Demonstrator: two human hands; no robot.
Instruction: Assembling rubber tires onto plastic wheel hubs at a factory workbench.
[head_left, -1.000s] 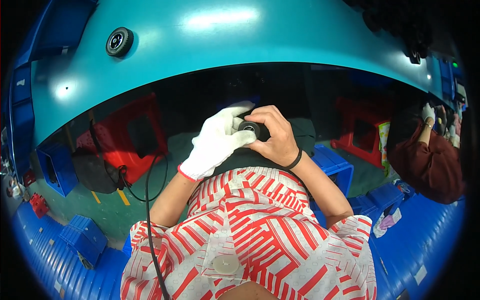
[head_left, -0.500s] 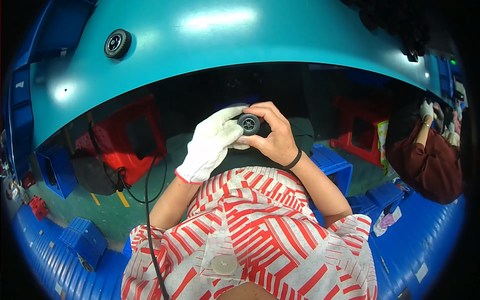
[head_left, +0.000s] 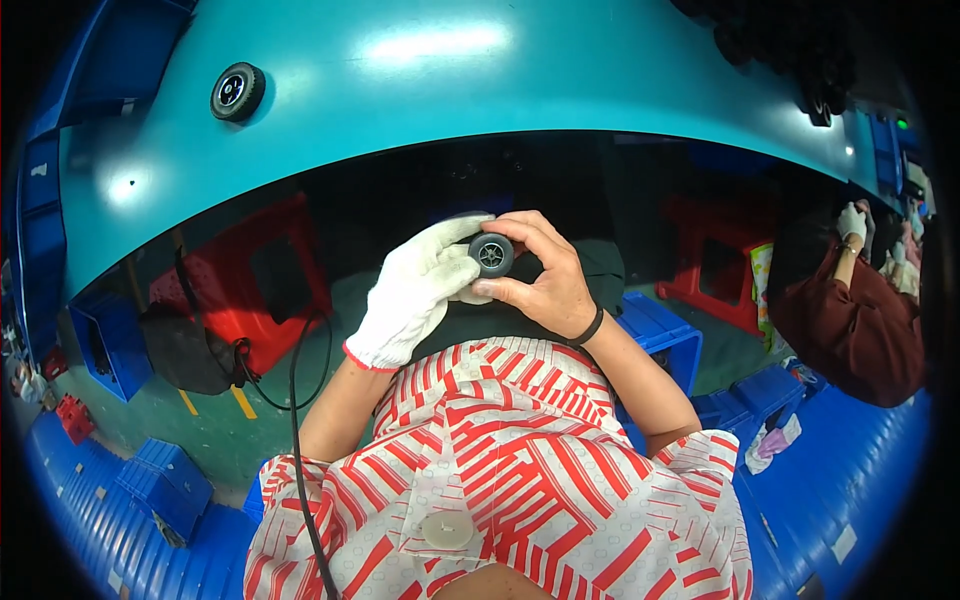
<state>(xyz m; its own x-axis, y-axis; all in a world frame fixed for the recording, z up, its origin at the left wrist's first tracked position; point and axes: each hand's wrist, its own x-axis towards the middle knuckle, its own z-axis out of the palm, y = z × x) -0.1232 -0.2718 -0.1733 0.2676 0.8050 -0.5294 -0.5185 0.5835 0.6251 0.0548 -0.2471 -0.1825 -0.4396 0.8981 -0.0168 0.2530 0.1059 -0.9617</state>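
Observation:
Between both hands, above my lap, is a small black toy wheel (head_left: 491, 256) with a spoked silver hub facing up toward me. My left hand (head_left: 420, 285), in a white knit glove with a red cuff, closes on the wheel's left side. The bare right hand (head_left: 552, 275), a black band at its wrist, grips the opposite side with thumb below and fingers above. Parts of the wheel's rim are covered by the fingers. On the teal table, at the far left, another black wheel (head_left: 237, 92) stands on its tread.
The curved teal table (head_left: 430, 95) lies ahead, with a pile of black parts (head_left: 790, 50) at its far right. Red stools (head_left: 240, 290) and blue crates (head_left: 660, 335) surround me. A black cable (head_left: 297, 430) runs down my left side. A co-worker's sleeve (head_left: 850, 330) shows at right.
Both hands have shifted slightly left and down with the wheel between them. The hub now faces a little differently. The co-worker's hand at right has moved slightly.

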